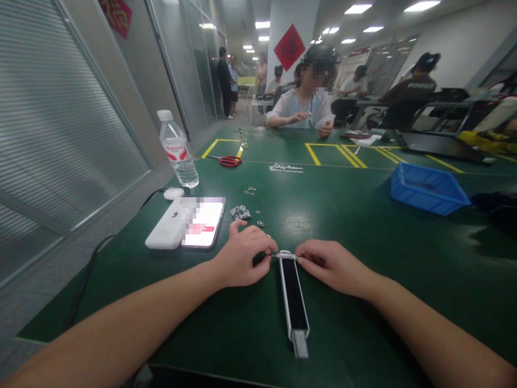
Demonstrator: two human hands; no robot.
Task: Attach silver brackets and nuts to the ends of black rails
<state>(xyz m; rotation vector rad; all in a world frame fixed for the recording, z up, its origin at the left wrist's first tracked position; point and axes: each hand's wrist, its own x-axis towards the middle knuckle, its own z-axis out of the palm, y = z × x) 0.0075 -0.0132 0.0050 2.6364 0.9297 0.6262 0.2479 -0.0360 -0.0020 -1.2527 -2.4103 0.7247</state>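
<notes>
A long, narrow metal-framed piece (294, 296) with a black inner face lies on the green table in front of me. A grey tab sticks out of its near end, and a small metal crosspiece (287, 255) sits at its far end. My left hand (247, 257) is closed, its thumb and forefinger pinching a thin, dark screw-like rod (274, 255) at the crosspiece's left end. From the other side, my right hand (333, 267) has its fingertips pinched together at the crosspiece's right end. Whatever small part is between those fingertips is hidden.
Small grey metal parts (240, 212) and several washers (250, 190) lie beyond my left hand. Left are a phone (204, 223), a white power bank (163, 226) and a water bottle (179, 151). Red-handled scissors (230, 161) lie farther back; a blue bin (428, 188) stands right. A person sits opposite.
</notes>
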